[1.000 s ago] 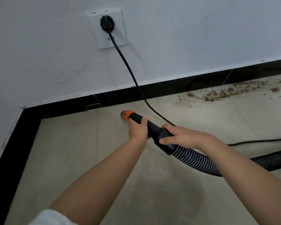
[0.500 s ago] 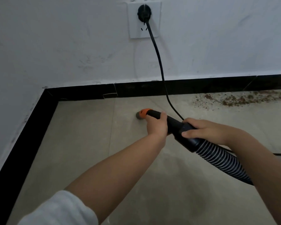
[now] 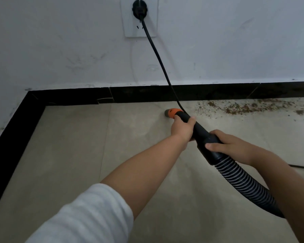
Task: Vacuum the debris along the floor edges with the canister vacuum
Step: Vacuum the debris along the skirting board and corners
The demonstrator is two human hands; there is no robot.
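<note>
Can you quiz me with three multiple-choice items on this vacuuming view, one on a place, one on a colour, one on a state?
1. Where does the debris lie?
A. Along the baseboard, right of the nozzle
B. In the left corner
C. Under the sleeve

2. What colour is the nozzle tip?
A. Blue
B. Orange
C. White

3. What is the state of the power cord?
A. Coiled on the floor
B. Lying unplugged
C. Plugged into the wall socket

Answers:
1. A: the brown crumbs lie against the black baseboard, to the right of the tip.
2. B: an orange collar shows just ahead of the left hand, which grips the black wand, while the right hand holds the cuff where the ribbed hose starts.
3. C: its plug sits in the wall socket.
</note>
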